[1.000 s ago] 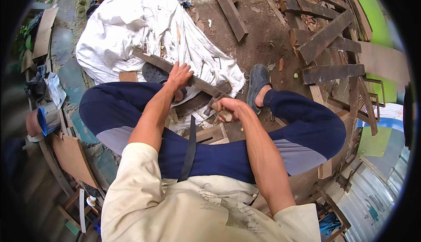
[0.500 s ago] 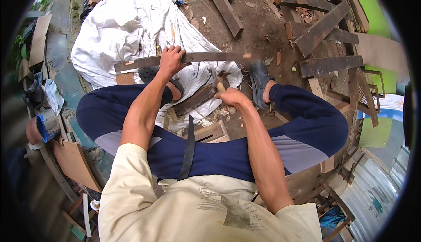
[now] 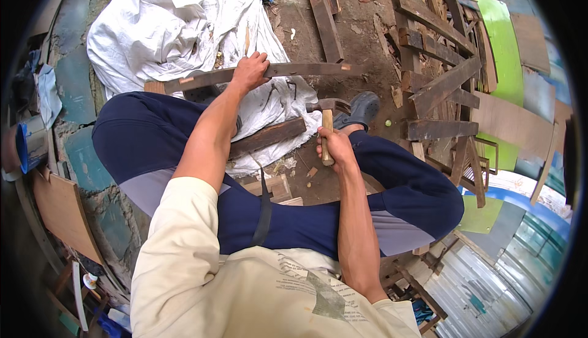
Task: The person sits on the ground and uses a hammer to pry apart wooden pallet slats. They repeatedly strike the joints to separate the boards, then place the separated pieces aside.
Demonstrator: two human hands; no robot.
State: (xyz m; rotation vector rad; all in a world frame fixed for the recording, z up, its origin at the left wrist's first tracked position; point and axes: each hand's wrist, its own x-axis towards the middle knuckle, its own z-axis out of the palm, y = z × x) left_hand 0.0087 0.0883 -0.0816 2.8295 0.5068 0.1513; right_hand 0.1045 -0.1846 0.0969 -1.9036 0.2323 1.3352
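Head view: what does your right hand [image 3: 335, 145] have?

It's wrapped snugly round a claw hammer [image 3: 327, 120] with a pale wooden handle and dark metal head. I hold it low, the butt poking out below my fingers, probably for leverage.

And your left hand [image 3: 250, 70]?

Curled over a long, dark-brown wooden slat [image 3: 300, 69] near its middle, likely for balance, since both ends reach well past my fingers. The slat runs crosswise in front of me; I can't tell whether anything supports its ends.

What's around them?

Nearer me, a short, thick, dark wooden block [image 3: 269, 137] lies between my legs, on a crumpled white cloth [image 3: 165, 26], perhaps spread as ground cover. Off to my right, dark wooden planks [image 3: 447, 85] are piled loosely, seemingly out of my way.
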